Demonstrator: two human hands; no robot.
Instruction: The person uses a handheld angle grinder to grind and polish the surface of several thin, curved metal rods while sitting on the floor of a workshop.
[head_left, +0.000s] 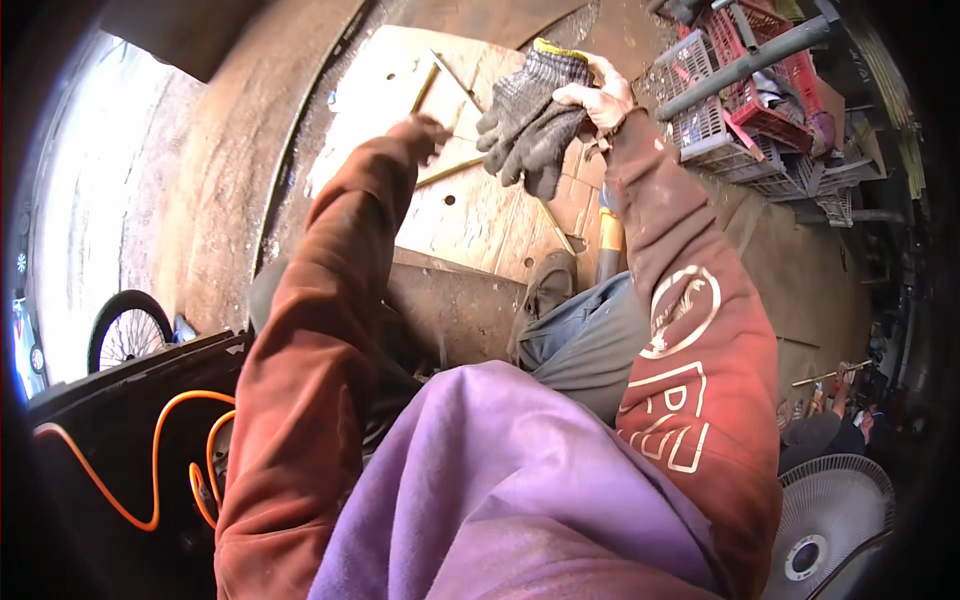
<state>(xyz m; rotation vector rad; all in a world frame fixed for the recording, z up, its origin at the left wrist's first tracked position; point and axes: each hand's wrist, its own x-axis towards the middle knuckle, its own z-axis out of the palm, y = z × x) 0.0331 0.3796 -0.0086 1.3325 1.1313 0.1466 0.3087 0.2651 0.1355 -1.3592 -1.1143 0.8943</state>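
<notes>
Gloves bunched in the right hand, left hand a blur

Head view, and the action is up at the top: the right hand (603, 97) has a firm hold on a pair of grey gloves (535, 125), the thumb laid across them, the fingers closed around the cuff end. A yellow edge shows at the top of one cuff, and the limp glove fingers point left and down. They're up above the board (480, 230), a pale wooden sheet on the floor with round holes in it.

Over on the left, the left hand (430, 133) is above the board too, apart from the gloves. It's badly smeared by motion, so I cannot tell whether its grip is wide, narrow or holding anything. A thin rod (455, 78) lies between that hand and the gloves, slanting toward them.

Lower down, a shoe (549, 290) stands at the board's near edge, with a yellow-and-grey tool (611, 232) just to its right. Out on the right, red and grey crates (690, 75) sit behind a metal pipe (745, 68), and a fan (835, 510) fills the lower corner. Far left, there's a spoked wheel (128, 330) and, below it, a looping orange cable (157, 470).
</notes>
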